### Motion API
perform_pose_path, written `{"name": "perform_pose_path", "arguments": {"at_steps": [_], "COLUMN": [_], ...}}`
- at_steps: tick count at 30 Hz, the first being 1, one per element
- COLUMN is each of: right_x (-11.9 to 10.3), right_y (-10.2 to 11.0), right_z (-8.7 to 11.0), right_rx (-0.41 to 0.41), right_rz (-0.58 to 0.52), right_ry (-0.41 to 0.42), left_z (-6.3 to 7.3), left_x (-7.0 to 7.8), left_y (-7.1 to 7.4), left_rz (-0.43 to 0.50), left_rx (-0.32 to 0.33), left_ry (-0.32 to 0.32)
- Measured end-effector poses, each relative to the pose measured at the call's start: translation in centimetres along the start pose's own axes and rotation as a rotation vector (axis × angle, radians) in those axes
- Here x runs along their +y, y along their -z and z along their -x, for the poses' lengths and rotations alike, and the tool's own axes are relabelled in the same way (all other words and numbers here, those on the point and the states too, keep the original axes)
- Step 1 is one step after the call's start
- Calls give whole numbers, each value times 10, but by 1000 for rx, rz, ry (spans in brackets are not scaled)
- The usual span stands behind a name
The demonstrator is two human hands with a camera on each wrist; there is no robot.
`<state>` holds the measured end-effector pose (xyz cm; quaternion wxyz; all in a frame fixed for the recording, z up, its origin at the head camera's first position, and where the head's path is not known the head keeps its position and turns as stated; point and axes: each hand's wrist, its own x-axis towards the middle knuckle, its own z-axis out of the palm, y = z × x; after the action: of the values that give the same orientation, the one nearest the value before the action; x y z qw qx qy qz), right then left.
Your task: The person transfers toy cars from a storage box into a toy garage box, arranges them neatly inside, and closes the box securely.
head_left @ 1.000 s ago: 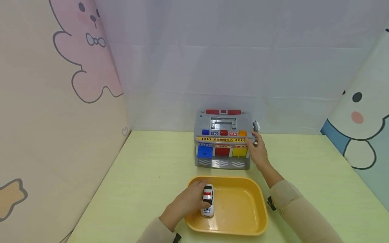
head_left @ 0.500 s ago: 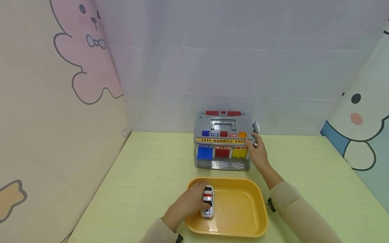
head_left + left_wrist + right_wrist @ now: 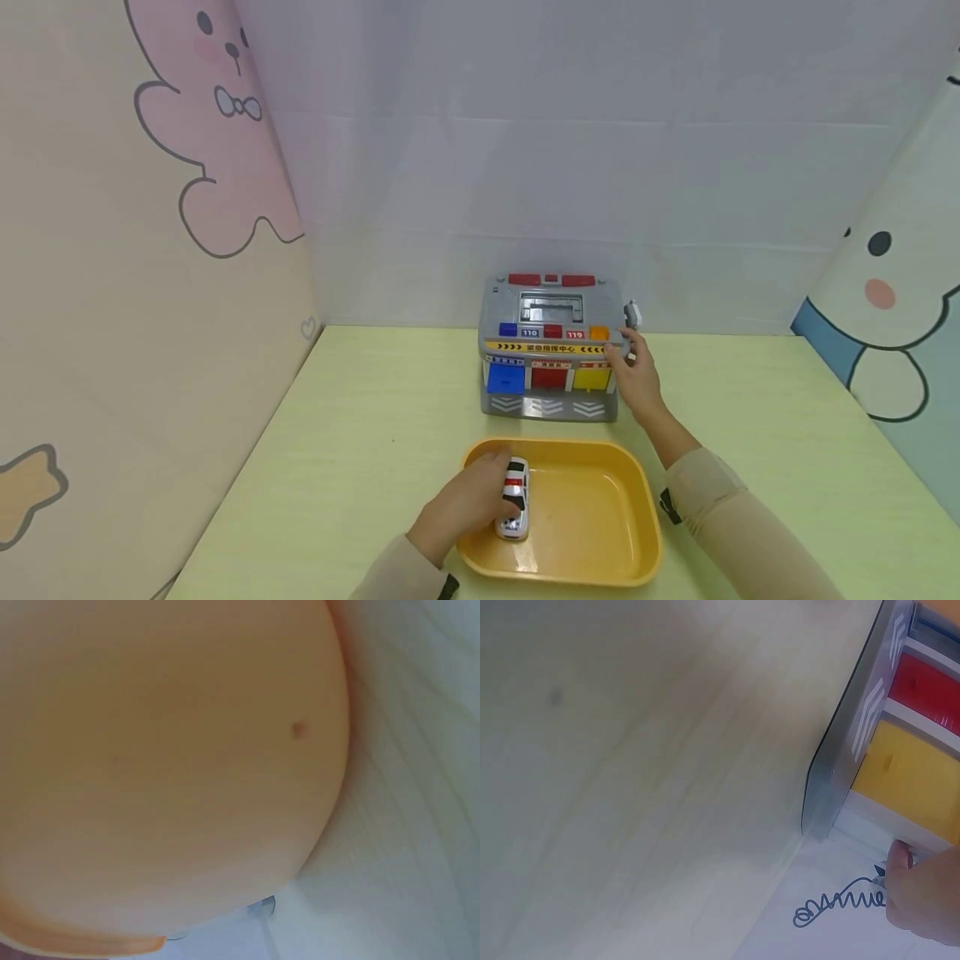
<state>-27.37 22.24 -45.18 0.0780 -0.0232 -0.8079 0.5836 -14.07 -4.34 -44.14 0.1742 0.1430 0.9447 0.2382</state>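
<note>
In the head view, my left hand [image 3: 472, 497] holds a white toy police car [image 3: 513, 500] by its left side, thumb over the hood, at the left end of the yellow tray [image 3: 577, 577]. The car points toward me. My right hand [image 3: 637, 379] grips the right front corner of a grey toy emergency station [image 3: 551, 358], thumb on the front edge of its roof. Three doors line its front: blue [image 3: 506, 379], red [image 3: 549, 377] and yellow [image 3: 592, 378]. The blue one looks tilted outward. The tray's outer wall [image 3: 187, 765] fills most of the left wrist view.
A pale green table [image 3: 360, 433] bears the station and the tray. Behind it hangs a light cloth [image 3: 570, 167]. A white handset-like piece [image 3: 633, 313] sits at the station's right side, and a coiled dark cord [image 3: 840, 901] shows there in the right wrist view.
My left wrist and sleeve have shifted slightly to the right, while the toy car stays nearly in place. The right hand keeps its grip on the station, which stays where it was.
</note>
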Motion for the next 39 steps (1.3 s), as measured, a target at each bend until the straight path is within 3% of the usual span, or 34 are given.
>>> {"name": "perform_pose_path", "arguments": {"at_steps": [12, 20, 28, 39], "right_x": [-1, -1, -3, 0], "right_y": [0, 0, 0, 0], "right_z": [1, 2, 3, 1], "right_rx": [0, -6, -7, -5], "right_rz": [1, -13, -13, -18], "right_ry": [-2, -2, 5, 10], "left_z": [-8, -16, -20, -16], "left_x": [-3, -3, -3, -5], "left_y": [-2, -4, -6, -6], "left_rz": [-8, -4, -26, 108], "left_rx": [-45, -100, -122, -133], "left_ry": [-6, 29, -15, -95]}}
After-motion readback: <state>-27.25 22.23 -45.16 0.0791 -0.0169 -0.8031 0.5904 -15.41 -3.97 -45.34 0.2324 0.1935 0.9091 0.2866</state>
